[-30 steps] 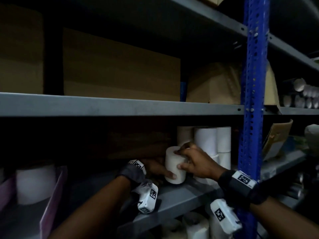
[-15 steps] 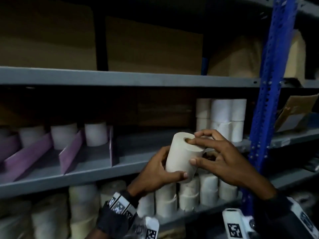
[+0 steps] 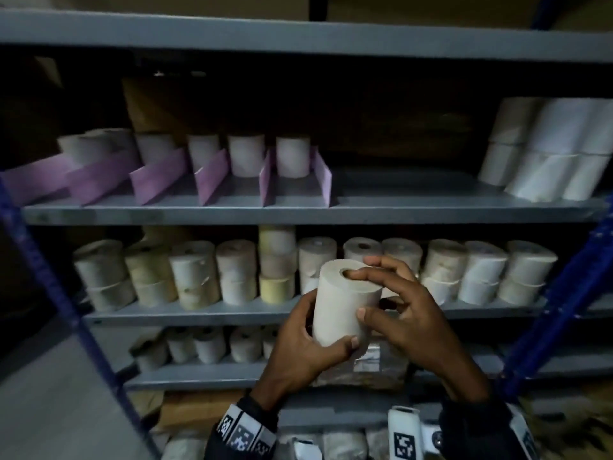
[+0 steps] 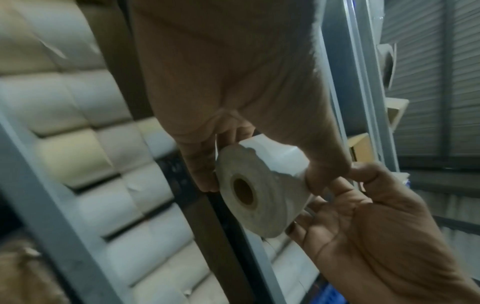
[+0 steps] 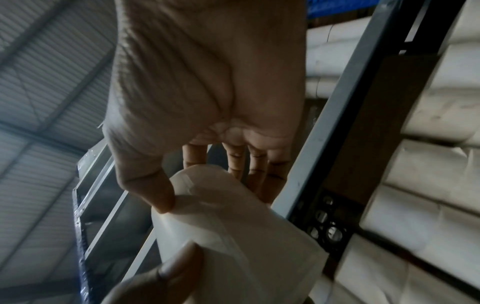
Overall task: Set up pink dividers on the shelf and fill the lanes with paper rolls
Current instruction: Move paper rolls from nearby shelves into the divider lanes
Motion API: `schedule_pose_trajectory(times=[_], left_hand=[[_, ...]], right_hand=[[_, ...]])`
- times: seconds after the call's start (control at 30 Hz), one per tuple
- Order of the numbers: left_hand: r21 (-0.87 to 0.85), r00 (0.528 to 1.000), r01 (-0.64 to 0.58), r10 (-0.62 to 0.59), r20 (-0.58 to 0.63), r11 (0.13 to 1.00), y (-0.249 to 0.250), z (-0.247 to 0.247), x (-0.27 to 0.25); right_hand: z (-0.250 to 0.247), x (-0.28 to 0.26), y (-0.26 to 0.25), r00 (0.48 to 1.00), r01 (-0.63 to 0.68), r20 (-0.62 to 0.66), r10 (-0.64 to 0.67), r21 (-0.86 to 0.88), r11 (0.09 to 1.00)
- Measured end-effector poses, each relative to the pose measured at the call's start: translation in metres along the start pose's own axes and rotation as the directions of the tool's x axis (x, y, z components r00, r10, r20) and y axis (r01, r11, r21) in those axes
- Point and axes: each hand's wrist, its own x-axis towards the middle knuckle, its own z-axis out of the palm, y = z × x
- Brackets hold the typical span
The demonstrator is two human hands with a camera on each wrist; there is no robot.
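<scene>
Both hands hold one off-white paper roll upright in front of the racking. My left hand grips its lower part, thumb across the front. My right hand pinches it, thumb on the side and index finger at the core hole. The left wrist view shows the roll's end; the right wrist view shows its side. Several pink dividers stand on the grey shelf above, with single rolls at the back of the lanes.
A stack of white rolls sits at the shelf's right end, apart from the last divider. The lower shelves are packed with rolls. Blue uprights frame the bay. Cardboard leans at the back.
The roll has come off the shelf beside the right-hand stack and moved towards me, held by both hands. My view has dropped and shifted left, so the divider lanes now show.
</scene>
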Motion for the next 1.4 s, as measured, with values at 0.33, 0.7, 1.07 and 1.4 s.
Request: schedule_pose_trajectory(times=[0.33, 0.7, 1.07, 1.4], left_hand=[[0.063, 0.993, 0.032, -0.025, -0.117, 0.997, -0.001, -0.153, -0.065], [0.141, 0.984, -0.054, 0.077, -0.163, 0.989, 0.015, -0.323, -0.094], [0.63, 0.818, -0.205, 0.485, -0.311, 0.749, 0.029, -0.362, -0.069], [0.926, 0.897, -0.164, 0.443, -0.003, 0.339, 0.021, -0.362, -0.01]], right_hand=[[0.15, 0.019, -0.048, 0.986, 0.021, 0.168, -0.019, -0.011, 1.0], [0.292, 0.076, -0.129, 0.957, 0.133, 0.271, -0.099, -0.11, 0.985], [0.327, 0.167, -0.172, 0.96, 0.206, 0.237, -0.149, -0.235, 0.95], [0.332, 0.25, -0.172, 0.954, 0.294, 0.19, -0.233, -0.439, 0.849]])
